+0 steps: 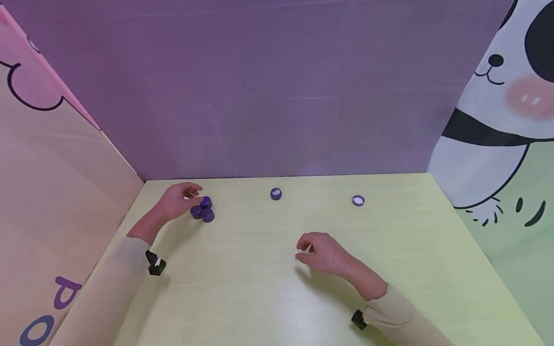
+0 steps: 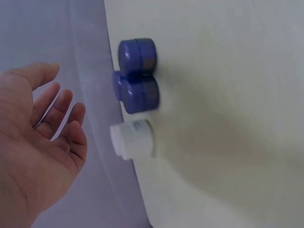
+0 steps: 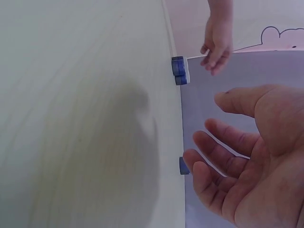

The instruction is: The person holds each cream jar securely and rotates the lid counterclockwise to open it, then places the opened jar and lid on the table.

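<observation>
Pale, faintly grained table (image 1: 242,274); squat purple jars (image 2: 141,94) (glossy); left grip (image 1: 176,201), right grip (image 1: 323,253) loosely curled, empty.

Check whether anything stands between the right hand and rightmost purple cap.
Nothing visible does: in the head view, only tabletop shows between the right hand and the rightmost purple cap; the middle purple cap sits farther left.

You have, at far left: three glossy purple cylindrical jars (image 1: 207,215), upright, seamed round the side, clustered close together. Just beside them: one white cylindrical container (image 2: 135,140), upright, its markings blurred. At your far middle: one short purple round piece with a white centre (image 1: 276,193). At your far right: one similar purple-rimmed, white-centred piece (image 1: 358,200), well apart.
</observation>
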The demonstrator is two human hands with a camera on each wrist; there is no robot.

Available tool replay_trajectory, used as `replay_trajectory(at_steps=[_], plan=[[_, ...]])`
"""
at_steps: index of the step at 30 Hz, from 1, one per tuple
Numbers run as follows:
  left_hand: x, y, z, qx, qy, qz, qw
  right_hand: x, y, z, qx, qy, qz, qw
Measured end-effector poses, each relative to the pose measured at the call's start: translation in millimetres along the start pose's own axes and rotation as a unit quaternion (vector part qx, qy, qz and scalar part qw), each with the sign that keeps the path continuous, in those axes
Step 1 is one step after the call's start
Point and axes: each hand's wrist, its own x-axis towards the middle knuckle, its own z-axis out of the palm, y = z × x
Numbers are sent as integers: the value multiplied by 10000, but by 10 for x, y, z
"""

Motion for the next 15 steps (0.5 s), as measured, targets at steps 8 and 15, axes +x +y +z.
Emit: replay_trajectory(at_steps=[8,15], plan=[[-158,-244,20,-90,-81,31,9999,-24,21,-16,154,-20,149,9998],[-223,-350,42,18,-382,-146,9992,-36,33,-21,237,-71,158,9996]])
